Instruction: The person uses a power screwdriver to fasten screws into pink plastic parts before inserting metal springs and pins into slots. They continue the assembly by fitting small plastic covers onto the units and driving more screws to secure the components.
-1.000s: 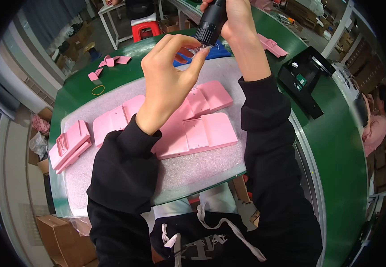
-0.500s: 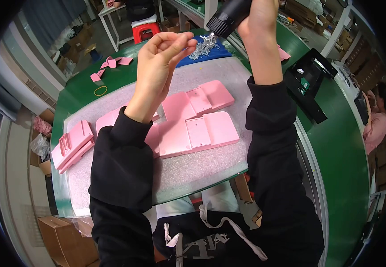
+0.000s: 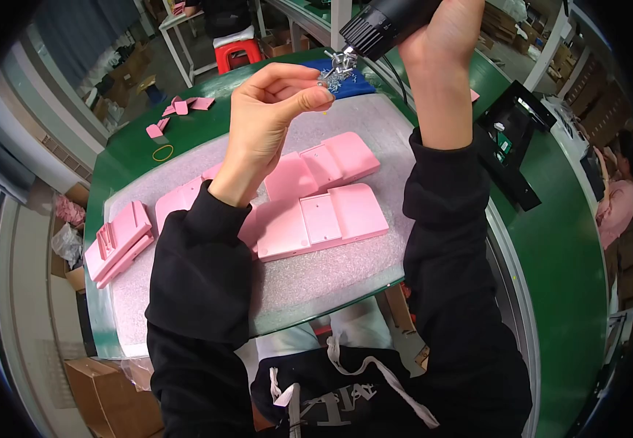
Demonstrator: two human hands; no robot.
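Observation:
My right hand (image 3: 448, 44) is wrapped round a black electric screwdriver (image 3: 382, 31) at the top of the view. A cluster of silver screws (image 3: 342, 64) clings to its tip. Just left of the tip, my left hand (image 3: 265, 109) is closed in a pinch, with what looks like a small screw (image 3: 321, 83) at its fingertips. Loose screws lie behind on a blue mat (image 3: 361, 87). Below the hands, pink plastic housings (image 3: 360, 212) rest on a foam sheet (image 3: 316, 285); my left forearm partly covers them.
Stacked pink parts (image 3: 121, 241) sit at the left of the foam. Small pink pieces (image 3: 180, 106) and a yellow rubber band (image 3: 162, 152) lie on the green table (image 3: 550, 270). A black open case (image 3: 510, 142) stands at right. Another person (image 3: 615, 201) sits at far right.
The screwdriver and my right hand have shifted slightly right, with a cluster of screws now at its tip. My left hand has moved a little right and its fingers have come together.

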